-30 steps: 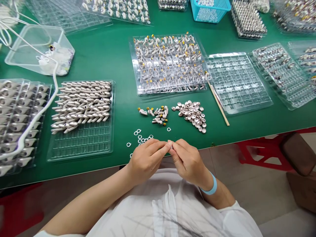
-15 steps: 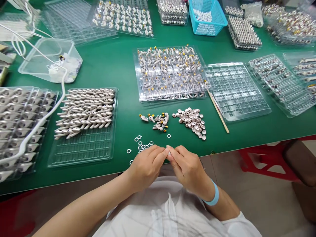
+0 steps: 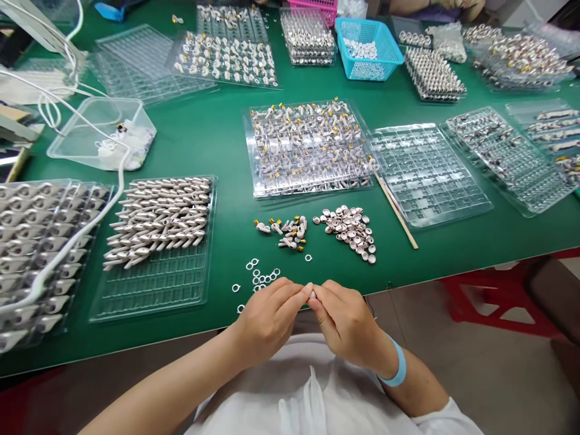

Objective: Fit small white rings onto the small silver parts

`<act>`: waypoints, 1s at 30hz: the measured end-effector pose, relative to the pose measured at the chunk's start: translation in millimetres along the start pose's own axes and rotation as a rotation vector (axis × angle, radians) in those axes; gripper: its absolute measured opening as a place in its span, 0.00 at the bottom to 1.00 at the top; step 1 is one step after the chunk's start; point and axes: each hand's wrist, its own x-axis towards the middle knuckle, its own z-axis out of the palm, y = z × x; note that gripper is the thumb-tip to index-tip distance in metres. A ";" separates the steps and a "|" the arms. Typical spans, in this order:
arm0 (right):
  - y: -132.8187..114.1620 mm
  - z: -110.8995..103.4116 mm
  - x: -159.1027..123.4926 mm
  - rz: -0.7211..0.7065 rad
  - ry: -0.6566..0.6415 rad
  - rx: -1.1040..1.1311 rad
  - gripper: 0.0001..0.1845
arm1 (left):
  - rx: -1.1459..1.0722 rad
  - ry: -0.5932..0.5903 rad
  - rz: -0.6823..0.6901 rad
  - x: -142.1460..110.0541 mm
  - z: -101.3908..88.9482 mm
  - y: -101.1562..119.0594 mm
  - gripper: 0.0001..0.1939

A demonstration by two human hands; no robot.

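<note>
My left hand and my right hand meet at the table's front edge, fingertips pinched together. Between them shows a sliver of a small pale earbud part; the fingers hide most of it. Just beyond my left hand lie several thin white rings, and one ring sits apart. Farther off is a loose cluster of earbud stems with golden ends. To its right spreads a heap of small beige round caps.
A clear tray of earbud pieces lies mid-table, with an unfilled clear tray and a wooden stick on its right. Trays of beige shells, a white cable and a clear box are leftward. A blue basket stands behind.
My view has tilted up slightly, so more of the table's far side shows, including another person's arms. Both hands keep the same pinch on the small part.
</note>
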 end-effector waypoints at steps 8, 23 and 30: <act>-2.3 7.6 -2.3 -0.031 0.054 -0.062 0.10 | 0.088 -0.007 0.059 6.5 0.1 5.4 0.16; 2.4 12.1 -4.9 -0.061 0.059 -0.044 0.09 | 0.118 -0.062 0.099 7.5 3.1 2.1 0.16; 7.1 16.3 -5.8 -0.055 0.012 -0.056 0.10 | 0.090 -0.116 0.040 1.2 6.7 -2.9 0.17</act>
